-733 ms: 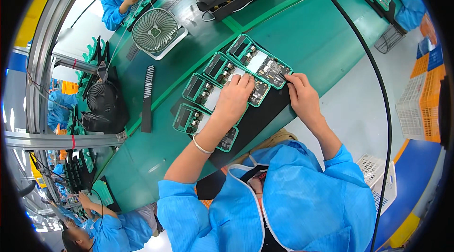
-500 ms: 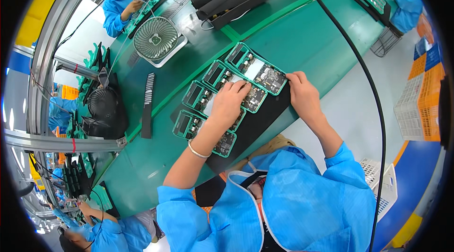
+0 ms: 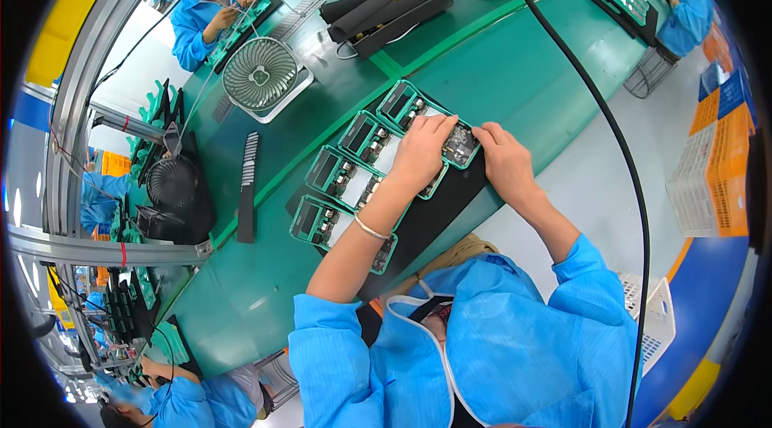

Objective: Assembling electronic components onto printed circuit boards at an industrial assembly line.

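Several green-framed circuit board units lie side by side in a slanting row on a black mat [image 3: 458,193] over the green table. My left hand [image 3: 421,153] is over the far-right green-framed circuit board [image 3: 460,144], fingers bent together with the tips on it; whatever they may pinch is hidden. At that unit's right edge, my right hand [image 3: 507,159] has its fingers closed on the corner. My left hand and forearm partly cover the neighbouring unit [image 3: 366,139], another unit [image 3: 331,176] and the nearest unit [image 3: 318,223].
A white desk fan [image 3: 261,78] and a black box of dark strips [image 3: 390,14] stand beyond the row. A black slotted strip [image 3: 248,187] lies to the left. A black cable [image 3: 591,66] hangs down on the right. Co-workers sit around the table.
My left hand has moved right and away from the second unit onto the far-right one. My right hand stays at that unit's edge. The view has shifted slightly.
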`<state>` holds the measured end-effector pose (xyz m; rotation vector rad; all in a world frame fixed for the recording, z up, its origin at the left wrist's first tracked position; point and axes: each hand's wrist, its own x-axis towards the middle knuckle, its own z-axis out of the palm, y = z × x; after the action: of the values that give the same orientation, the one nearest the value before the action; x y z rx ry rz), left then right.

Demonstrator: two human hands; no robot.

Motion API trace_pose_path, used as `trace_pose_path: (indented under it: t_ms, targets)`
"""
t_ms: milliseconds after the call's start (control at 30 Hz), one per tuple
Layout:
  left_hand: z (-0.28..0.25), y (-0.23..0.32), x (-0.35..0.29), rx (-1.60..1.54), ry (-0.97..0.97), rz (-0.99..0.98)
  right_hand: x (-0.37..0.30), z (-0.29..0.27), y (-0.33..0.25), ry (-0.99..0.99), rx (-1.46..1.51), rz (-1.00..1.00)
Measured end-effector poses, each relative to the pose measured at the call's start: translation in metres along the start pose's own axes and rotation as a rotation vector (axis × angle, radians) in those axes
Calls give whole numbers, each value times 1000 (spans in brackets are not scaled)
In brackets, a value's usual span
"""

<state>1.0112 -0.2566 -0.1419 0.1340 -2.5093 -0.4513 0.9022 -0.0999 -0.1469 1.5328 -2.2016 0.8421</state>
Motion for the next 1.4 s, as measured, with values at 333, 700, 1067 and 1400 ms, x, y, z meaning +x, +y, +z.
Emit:
trace_pose_path:
  t_ms: [333,700,1067,1400]
  targets:
    - [-1,-9,-2,8,-39,48,-3,-8,5,-20,98,4]
    - [-10,-5,3,92,-145,102,10,21,21,-13,666,430]
    - [-14,0,10,141,-216,116,8,28,26,21,682,402]
    - [24,9,16,284,-30,84,1,32,53,-23,505,234]
